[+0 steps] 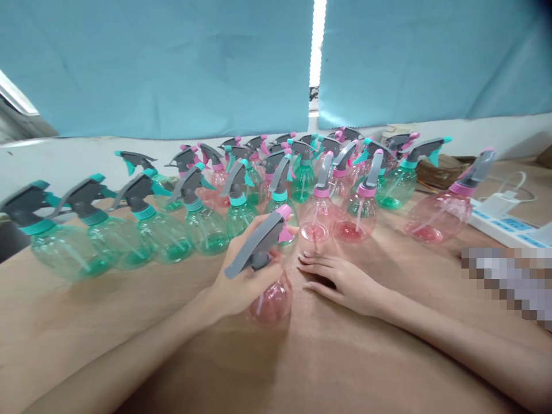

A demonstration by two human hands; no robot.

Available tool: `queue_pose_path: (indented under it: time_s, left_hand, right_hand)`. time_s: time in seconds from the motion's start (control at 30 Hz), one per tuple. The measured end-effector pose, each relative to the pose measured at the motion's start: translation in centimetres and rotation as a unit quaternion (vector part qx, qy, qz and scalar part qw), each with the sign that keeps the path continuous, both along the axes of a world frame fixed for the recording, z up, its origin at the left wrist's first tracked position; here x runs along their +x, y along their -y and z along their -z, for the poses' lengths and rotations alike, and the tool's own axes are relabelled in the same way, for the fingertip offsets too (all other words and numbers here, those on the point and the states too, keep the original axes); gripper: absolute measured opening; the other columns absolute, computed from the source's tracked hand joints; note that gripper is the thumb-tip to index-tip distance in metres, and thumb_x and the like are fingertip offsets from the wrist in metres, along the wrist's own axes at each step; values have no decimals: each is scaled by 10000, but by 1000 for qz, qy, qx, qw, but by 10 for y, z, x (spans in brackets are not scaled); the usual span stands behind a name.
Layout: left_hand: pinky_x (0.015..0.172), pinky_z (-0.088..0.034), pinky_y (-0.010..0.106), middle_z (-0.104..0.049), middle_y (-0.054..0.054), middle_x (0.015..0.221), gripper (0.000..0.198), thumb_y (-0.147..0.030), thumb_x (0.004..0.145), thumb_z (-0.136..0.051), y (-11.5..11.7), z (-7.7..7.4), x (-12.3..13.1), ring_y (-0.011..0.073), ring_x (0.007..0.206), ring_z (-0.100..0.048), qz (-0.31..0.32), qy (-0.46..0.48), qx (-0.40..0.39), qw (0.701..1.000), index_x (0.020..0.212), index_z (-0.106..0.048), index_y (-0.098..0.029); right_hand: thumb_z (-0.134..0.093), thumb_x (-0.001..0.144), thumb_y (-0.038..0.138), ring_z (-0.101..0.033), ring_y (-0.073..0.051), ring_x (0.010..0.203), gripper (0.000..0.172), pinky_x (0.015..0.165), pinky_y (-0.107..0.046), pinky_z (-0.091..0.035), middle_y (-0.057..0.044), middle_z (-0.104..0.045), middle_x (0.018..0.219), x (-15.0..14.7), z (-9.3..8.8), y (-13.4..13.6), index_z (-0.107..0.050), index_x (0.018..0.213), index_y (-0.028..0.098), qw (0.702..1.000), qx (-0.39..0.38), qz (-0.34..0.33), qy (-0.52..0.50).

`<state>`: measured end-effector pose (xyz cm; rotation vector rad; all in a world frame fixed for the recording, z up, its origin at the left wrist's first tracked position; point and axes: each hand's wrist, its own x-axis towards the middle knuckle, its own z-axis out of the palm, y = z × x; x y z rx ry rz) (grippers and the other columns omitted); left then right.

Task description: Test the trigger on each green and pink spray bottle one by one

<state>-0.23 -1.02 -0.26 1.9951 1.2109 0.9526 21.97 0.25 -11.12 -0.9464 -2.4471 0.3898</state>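
My left hand [241,270] is wrapped round the neck of a pink spray bottle [271,302] with a grey and pink trigger head. The bottle stands or hovers at the table's middle; I cannot tell if its base touches the wood. To its right, my right hand [340,279] rests low on the table, fingers loosely stretched, holding nothing. Just beyond the hands stand two pink spray bottles [317,221] with grey heads. A row of green spray bottles [209,230] with turquoise collars runs off to the left.
Behind the front row, more green and pink bottles [304,178] crowd together. A lone pink bottle [440,215] stands at the right, near a white power strip [504,224] with a plugged-in charger. A blue sheet [194,69] covers the wall behind the wooden table [207,368].
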Motion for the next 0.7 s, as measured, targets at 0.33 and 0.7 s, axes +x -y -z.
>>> queue_pose_path:
  time_s: [0.33, 0.7]
  left_hand:
    - [599, -487, 237, -596, -32, 730, 444, -200, 719, -532, 0, 1, -2, 153, 635, -580, 11, -15, 3, 1000, 1152, -564, -293]
    - [550, -485, 259, -613, -49, 690, 454, -245, 722, -522, 1, 0, 0, 151, 543, -558, -7, -24, 14, 1000, 1171, -567, -290]
  right_hand:
    - [-475, 959, 405, -509, -237, 1265, 395, 1067, -443, -420, -88, -591, 1328, 0, 0, 0, -577, 1274, 190, 1000, -3, 0, 7]
    - [-477, 960, 399, -513, -246, 1260, 390, 1056, -459, -428, -81, -592, 1327, 1, 2, 0, -573, 1281, 200, 1000, -2, -5, 1]
